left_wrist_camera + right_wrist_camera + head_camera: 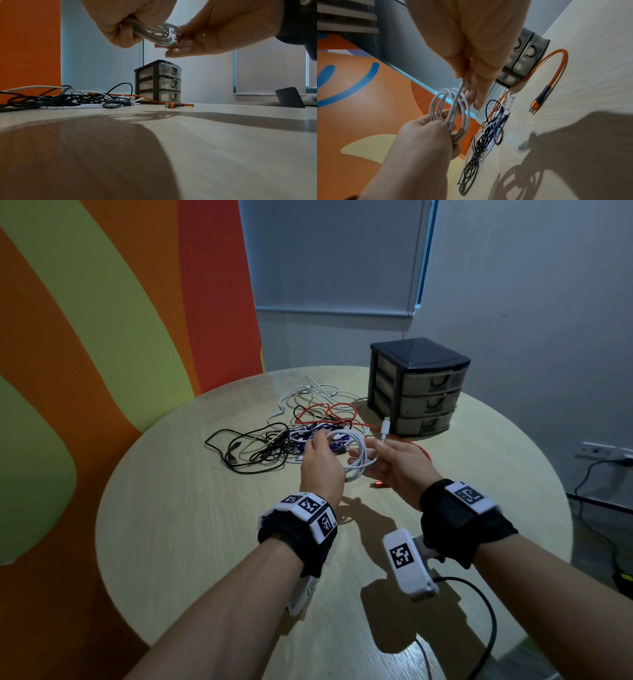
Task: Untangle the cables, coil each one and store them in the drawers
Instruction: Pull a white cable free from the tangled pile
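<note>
A white cable (358, 455) is wound into a small coil held above the table between both hands. My left hand (318, 445) grips one side of the coil (452, 112) with curled fingers. My right hand (371, 455) pinches the other side and the loose end, whose white plug (385, 427) sticks up. In the left wrist view the coil (161, 34) spans the gap between both hands. A tangle of black, white, blue and orange cables (291, 429) lies on the table beyond my hands. The dark three-drawer unit (418, 388) stands behind it, all drawers closed.
An orange cable (556, 67) curves from the tangle past the drawers, its connector (376, 484) lying on the round wooden table (191, 525) under my right hand. A black lead (479, 604) trails from my right wrist. Striped wall stands left.
</note>
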The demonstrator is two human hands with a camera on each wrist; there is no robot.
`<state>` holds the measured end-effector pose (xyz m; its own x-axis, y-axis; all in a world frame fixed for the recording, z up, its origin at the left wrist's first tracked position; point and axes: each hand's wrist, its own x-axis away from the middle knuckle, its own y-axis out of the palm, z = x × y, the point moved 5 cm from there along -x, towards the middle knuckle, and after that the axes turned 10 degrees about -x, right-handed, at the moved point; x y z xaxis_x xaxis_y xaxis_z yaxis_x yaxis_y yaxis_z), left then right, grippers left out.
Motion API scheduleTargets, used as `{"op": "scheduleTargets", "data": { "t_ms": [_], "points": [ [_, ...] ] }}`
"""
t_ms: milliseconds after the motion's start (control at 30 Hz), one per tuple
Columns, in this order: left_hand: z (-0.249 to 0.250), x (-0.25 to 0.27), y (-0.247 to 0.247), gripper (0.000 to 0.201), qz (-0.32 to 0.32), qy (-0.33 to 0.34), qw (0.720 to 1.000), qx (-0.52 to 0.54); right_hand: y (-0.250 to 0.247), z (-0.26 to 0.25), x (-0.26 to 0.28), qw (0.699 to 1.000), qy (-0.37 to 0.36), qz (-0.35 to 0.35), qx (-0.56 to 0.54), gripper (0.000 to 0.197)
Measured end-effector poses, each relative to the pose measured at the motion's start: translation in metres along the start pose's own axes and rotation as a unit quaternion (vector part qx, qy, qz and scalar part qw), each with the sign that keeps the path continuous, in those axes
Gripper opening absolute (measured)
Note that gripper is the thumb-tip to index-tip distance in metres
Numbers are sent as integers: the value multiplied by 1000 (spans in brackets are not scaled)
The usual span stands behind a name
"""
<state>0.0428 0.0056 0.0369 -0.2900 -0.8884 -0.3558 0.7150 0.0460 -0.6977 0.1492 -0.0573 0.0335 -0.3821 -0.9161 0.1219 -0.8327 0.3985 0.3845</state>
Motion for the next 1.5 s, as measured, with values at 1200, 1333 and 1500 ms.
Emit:
{"op": "scheduleTargets", "data": {
  "t_ms": [1200, 1333, 1500],
  "points": [
    [0, -3, 12, 30, -53, 24, 995, -83, 18, 5, -13, 858, -156, 101, 478, 26],
    [0, -3, 11, 33, -60, 12, 994, -94, 20, 11, -13, 824, -173, 64, 536, 41],
    [1, -3, 11, 35, -63, 10, 993, -96, 24, 8, -8, 818, -227, 49, 526, 50]
  ]
}}
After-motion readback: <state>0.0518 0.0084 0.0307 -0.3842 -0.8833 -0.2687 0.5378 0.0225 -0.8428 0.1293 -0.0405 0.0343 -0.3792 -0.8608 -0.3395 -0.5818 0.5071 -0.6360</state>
